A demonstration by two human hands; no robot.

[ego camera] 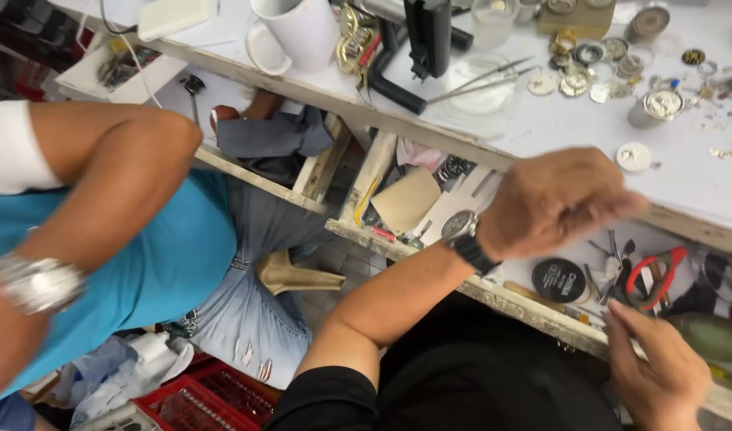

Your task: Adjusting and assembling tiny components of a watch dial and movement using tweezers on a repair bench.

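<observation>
A white worktop (557, 132) runs across the top, strewn with watch parts, a white mug (298, 32) and tweezers (482, 80). At left is a co-worker in a blue shirt, one bare arm (102, 183) bent across the view. Below the worktop edge an open wooden drawer (541, 307) holds small tools.

The left hand (553, 199), blurred, hovers over the worktop edge with its fingers curled in. Whether its grip holds anything cannot be told. A dark wristwatch (462, 226) sits on that wrist.

The right hand (661, 371) is at the drawer's front, its grip released and fingers stretched towards the tools, holding nothing. Red-handled pliers (649, 275) lie in the drawer just beyond its fingertips, with a round black tin (558, 279) to their left.
</observation>
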